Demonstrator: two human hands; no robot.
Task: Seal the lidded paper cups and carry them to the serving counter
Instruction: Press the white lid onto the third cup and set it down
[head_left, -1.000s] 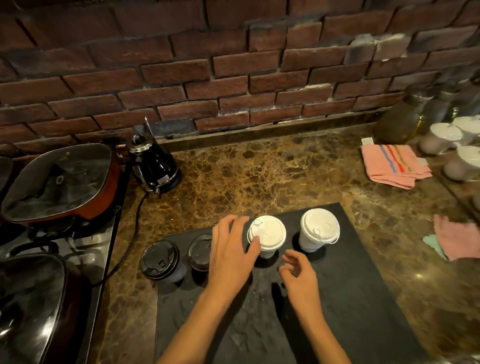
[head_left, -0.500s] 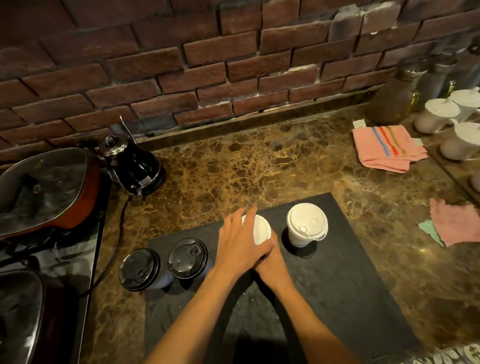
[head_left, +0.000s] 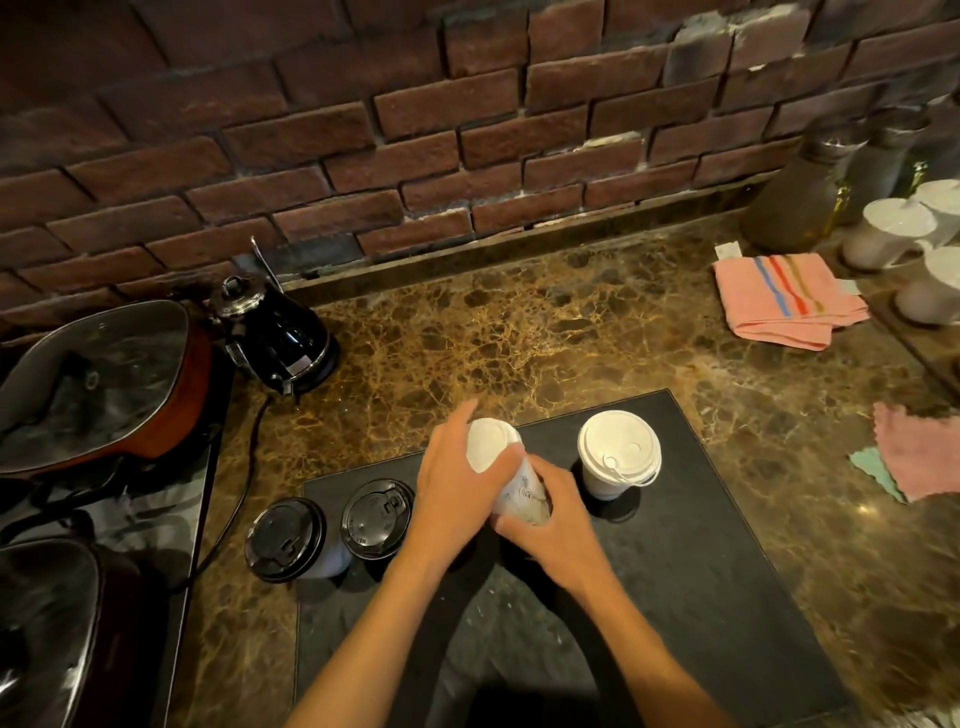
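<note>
- left hand (head_left: 457, 483) clasps the tilted white-lidded cup (head_left: 506, 467) at its lid
- right hand (head_left: 553, 512) grips its body
- second white-lidded cup (head_left: 618, 452) stands just right of it

A brown veined marble counter (head_left: 519, 332) carries a dark slate mat (head_left: 701, 571) at its near middle. Just left of the mat's far left corner stands a black-lidded cup (head_left: 284, 538) on the bare stone. Beyond the mat to the left sits a black kettle (head_left: 280, 338). To the mat's far right lies a folded striped pink towel (head_left: 779, 301); right of the mat lies a pink cloth (head_left: 919, 452).
</note>
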